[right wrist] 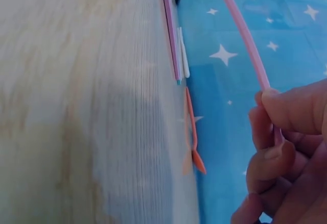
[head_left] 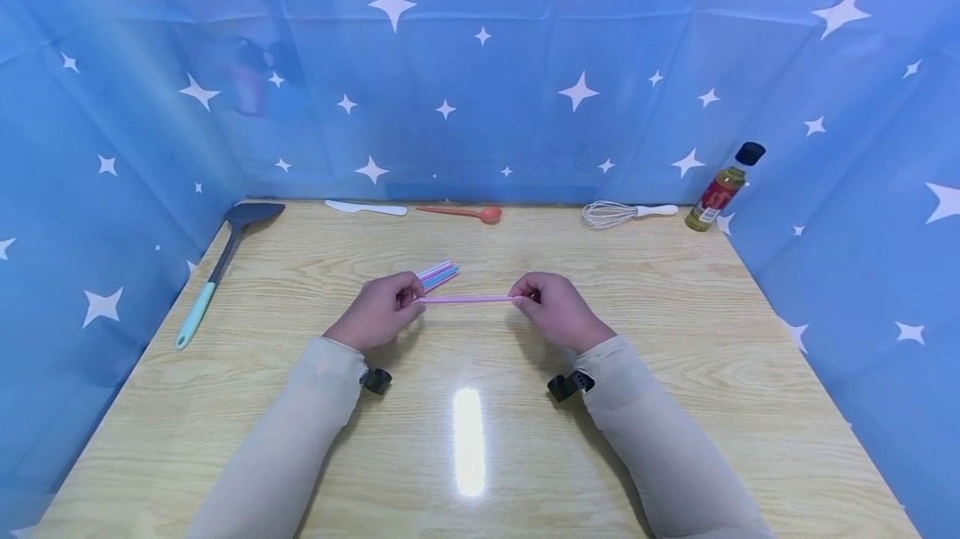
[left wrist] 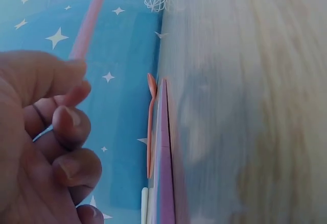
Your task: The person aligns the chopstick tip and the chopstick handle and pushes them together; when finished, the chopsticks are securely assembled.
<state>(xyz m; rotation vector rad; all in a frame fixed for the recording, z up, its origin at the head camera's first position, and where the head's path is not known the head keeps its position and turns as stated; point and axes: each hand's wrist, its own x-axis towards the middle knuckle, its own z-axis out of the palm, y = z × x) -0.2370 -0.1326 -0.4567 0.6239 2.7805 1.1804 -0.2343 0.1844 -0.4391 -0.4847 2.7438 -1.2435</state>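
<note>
A pink drinking straw stretches sideways between the two hands, lifted above the table. My left hand pinches its left end between thumb and forefinger; the left wrist view shows the straw running up from that pinch. At the other end, my right hand pinches the straw the same way, its remaining fingers curled in below. The straw bows slightly in the right wrist view. Just behind the left hand lies a bundle of pink, blue and white straws, partly hidden by that hand.
Along the table's back edge lie a white knife, an orange spoon and a whisk. A bottle with a black cap stands at the back right. A spatula with a mint handle lies at the left edge.
</note>
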